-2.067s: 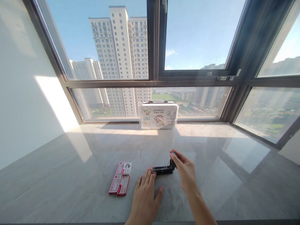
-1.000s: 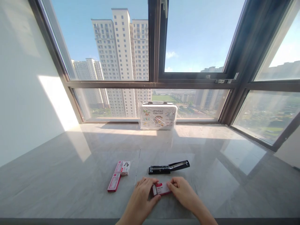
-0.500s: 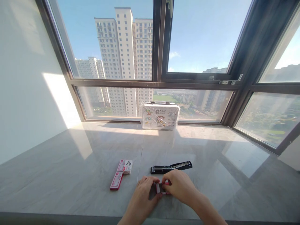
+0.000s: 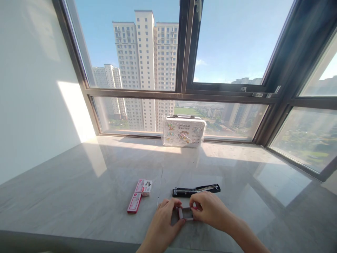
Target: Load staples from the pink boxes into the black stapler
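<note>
Steadying a small open box (image 4: pixel 180 213) on the grey countertop (image 4: pixel 86 200), both hands on it, near the front edge. Left hand (image 4: pixel 166 220): thumb and index parted by about the box's depth, thumb at near left corner, index at far left corner, box held between. Right hand (image 4: pixel 207 208): fingers curled, thumb and index nearly together at the box's right end; can't tell what exactly they pinch, the hand covers it. Pale end wall visible, red bit by the right fingertips; contents too small to make out. Black stapler (image 4: pixel 194 191) lies just beyond the hands, hinged open almost flat, unheld. Off to the left: two flat pink-and-white boxes (image 4: pixel 134 202) end to end, white box (image 4: pixel 146 188) beside the far one. Plastic-wrapped printed case (image 4: pixel 184 132) stands upright at the window, well apart.
</note>
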